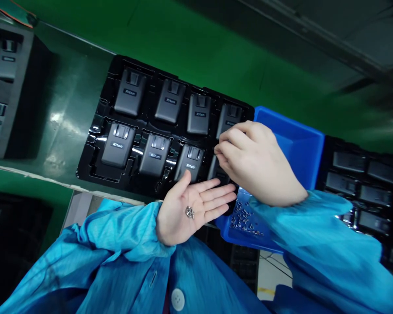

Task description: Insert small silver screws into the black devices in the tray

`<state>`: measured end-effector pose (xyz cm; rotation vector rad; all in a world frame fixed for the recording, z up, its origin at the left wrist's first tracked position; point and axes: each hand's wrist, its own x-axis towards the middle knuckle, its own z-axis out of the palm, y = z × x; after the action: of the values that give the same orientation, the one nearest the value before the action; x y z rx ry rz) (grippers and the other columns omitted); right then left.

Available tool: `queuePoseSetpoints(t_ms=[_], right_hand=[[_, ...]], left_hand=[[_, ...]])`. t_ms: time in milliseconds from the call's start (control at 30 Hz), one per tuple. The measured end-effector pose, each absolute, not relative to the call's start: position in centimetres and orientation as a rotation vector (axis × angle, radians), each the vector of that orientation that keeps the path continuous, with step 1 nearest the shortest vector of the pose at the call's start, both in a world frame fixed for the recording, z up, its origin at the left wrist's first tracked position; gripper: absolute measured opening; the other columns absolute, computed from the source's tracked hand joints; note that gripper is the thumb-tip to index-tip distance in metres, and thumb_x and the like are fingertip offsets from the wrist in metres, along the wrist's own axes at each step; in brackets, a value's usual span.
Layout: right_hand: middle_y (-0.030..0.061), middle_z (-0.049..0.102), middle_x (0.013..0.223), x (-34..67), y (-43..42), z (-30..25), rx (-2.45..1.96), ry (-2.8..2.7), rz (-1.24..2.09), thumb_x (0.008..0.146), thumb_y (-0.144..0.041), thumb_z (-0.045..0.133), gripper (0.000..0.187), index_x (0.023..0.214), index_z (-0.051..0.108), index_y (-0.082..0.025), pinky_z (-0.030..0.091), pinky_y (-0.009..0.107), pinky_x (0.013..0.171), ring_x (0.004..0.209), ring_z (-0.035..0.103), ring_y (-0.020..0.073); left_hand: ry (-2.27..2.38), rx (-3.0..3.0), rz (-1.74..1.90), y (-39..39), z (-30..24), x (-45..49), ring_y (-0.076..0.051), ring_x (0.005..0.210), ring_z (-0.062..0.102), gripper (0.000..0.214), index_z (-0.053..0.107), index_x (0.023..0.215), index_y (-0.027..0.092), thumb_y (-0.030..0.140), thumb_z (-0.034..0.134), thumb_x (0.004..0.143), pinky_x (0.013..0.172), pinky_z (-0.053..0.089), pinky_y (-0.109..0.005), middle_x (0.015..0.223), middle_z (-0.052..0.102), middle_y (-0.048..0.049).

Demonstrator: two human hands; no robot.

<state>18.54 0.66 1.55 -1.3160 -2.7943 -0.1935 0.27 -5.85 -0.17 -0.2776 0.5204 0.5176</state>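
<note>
On my feed the view sits tilted, so I read it by the blue sleeves. My left grip [186,213], a bare hand, lies wide open and palm up, with a small cluster of silver screws [190,212] resting in its hollow. My right grip [253,161] is narrow, thumb and fingertips pinched together just over the end of a black plastic tray [85,168]. Anything between those fingertips is hidden from me or too small to tell.

The screws look tiny, light and stiff, and I'd expect them to roll and scatter easily, so each is best taken singly between the fingertips. The grey plug-like units [155,155] marked "Riton" sit in two rows of moulded pockets. They look like rigid plastic and are best held by their long sides. The thin, glossy tray looks likely to flex.

The tray lies on a green surface [216,56], with more trays of units at either end of my view. A blue bin [291,144] holding loose screws [245,220] lies partly under my right forearm. Beyond the surface, the room is dark and blurred.
</note>
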Motion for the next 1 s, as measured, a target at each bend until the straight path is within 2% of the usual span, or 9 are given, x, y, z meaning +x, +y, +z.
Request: queuePoseSetpoints(t_ms=[200,367,500,600,667,800,900,1000], right_hand=[[0.0119,0.067,0.095,19.3,-0.3,1.5,-1.336,-2.756,-0.072,0.096,-0.014,0.048,0.023,0.091,0.071,-0.018,0.051,0.053,0.092,0.099,0.058,0.0288],[0.0131,0.068,0.102,20.4,-1.8,0.5,-1.330,-2.720,-0.104,0.097,-0.012,0.048,0.025,0.109,0.070,-0.015,0.053,0.049,0.095,0.102,0.060,0.0275],[0.0142,0.067,0.108,20.6,-3.0,0.8,-1.464,-2.633,-0.056,0.097,-0.013,0.046,0.030,0.118,0.068,-0.016,0.053,0.047,0.088,0.104,0.062,0.0296],[0.0133,0.066,0.108,19.4,-4.3,2.2,-1.479,-2.481,-0.048,0.095,-0.014,0.053,0.024,0.114,0.068,-0.019,0.051,0.047,0.088,0.106,0.062,0.0305],[0.0114,0.065,0.104,18.1,-5.3,3.3,-1.420,-2.427,0.020,0.092,-0.014,0.060,0.015,0.105,0.066,-0.020,0.048,0.047,0.092,0.105,0.062,0.0289],[0.0095,0.065,0.099,15.5,-7.1,4.5,-1.263,-2.477,0.309,0.090,-0.013,0.064,0.006,0.090,0.064,-0.020,0.047,0.043,0.090,0.103,0.059,0.0257],[0.0097,0.067,0.098,14.6,-7.7,4.3,-1.224,-2.499,0.391,0.091,-0.015,0.064,0.005,0.088,0.066,-0.018,0.047,0.041,0.087,0.102,0.058,0.0248],[0.0096,0.069,0.096,14.2,-7.9,4.1,-1.227,-2.525,0.330,0.092,-0.018,0.065,0.005,0.087,0.067,-0.017,0.047,0.042,0.087,0.098,0.059,0.0250]], left_hand=[[0.520,-0.293,0.516,-5.7,-0.1,0.3,-0.029,0.137,0.056,0.077,0.037,0.154,0.000,0.057,0.025,0.104,0.119,0.037,-0.041,0.148,0.053,-0.0251],[0.511,-0.275,0.526,-5.9,-0.4,0.4,-0.029,0.137,0.056,0.077,0.039,0.153,-0.001,0.057,0.023,0.104,0.118,0.038,-0.041,0.149,0.053,-0.0246],[0.478,-0.282,0.533,-5.8,-0.5,0.4,-0.029,0.138,0.054,0.079,0.037,0.155,0.000,0.059,0.026,0.103,0.119,0.036,-0.040,0.151,0.051,-0.0247],[0.459,-0.297,0.528,-5.7,-0.4,0.3,-0.029,0.137,0.055,0.080,0.039,0.154,0.002,0.061,0.025,0.102,0.117,0.037,-0.041,0.151,0.052,-0.0244],[0.460,-0.304,0.535,-5.6,-0.3,0.1,-0.028,0.133,0.058,0.080,0.044,0.151,0.003,0.062,0.021,0.102,0.112,0.041,-0.039,0.144,0.059,-0.0227],[0.453,-0.296,0.536,-5.4,0.0,-0.5,-0.025,0.109,0.068,0.080,0.055,0.142,0.008,0.063,0.013,0.102,0.092,0.050,-0.034,0.119,0.072,-0.0171],[0.455,-0.263,0.528,-5.3,0.2,-0.9,-0.026,0.097,0.070,0.081,0.057,0.140,0.010,0.063,0.009,0.102,0.080,0.051,-0.035,0.113,0.073,-0.0162],[0.480,-0.240,0.544,-5.3,0.4,-1.0,-0.027,0.101,0.070,0.083,0.055,0.142,0.008,0.063,0.008,0.102,0.083,0.050,-0.035,0.116,0.072,-0.0176]])
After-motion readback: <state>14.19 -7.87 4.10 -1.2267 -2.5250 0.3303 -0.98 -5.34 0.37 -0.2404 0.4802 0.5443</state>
